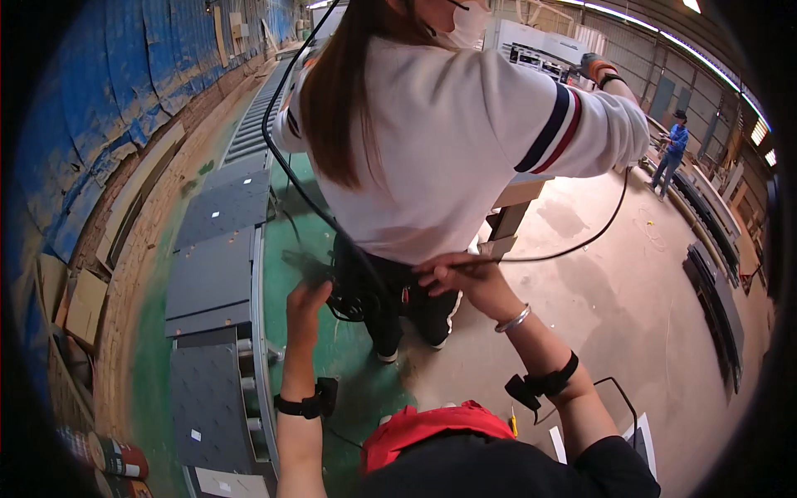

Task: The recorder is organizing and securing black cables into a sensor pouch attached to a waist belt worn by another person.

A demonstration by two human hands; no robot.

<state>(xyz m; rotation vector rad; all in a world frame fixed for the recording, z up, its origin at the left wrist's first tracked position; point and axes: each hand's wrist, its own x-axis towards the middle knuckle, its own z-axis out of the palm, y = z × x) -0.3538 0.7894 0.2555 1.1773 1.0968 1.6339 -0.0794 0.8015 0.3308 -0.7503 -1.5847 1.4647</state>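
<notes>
A co-worker in a white sweater with dark and red sleeve stripes stands right in front of me, back turned. My right hand, a bangle at its wrist, is at the co-worker's waist, with a thin black cable between its fingers. That cable curves up to the co-worker's right arm. Beside a bundle of looped black cable at the co-worker's left hip is my left hand. Its fingertips are lost in a dark blur. A thicker black cable hangs from above toward the waist.
To the left runs a roller conveyor with dark grey panels lying along it. Cans stand at the lower left. Stacked dark boards lie on the floor at right, and a person in blue stands farther back.
</notes>
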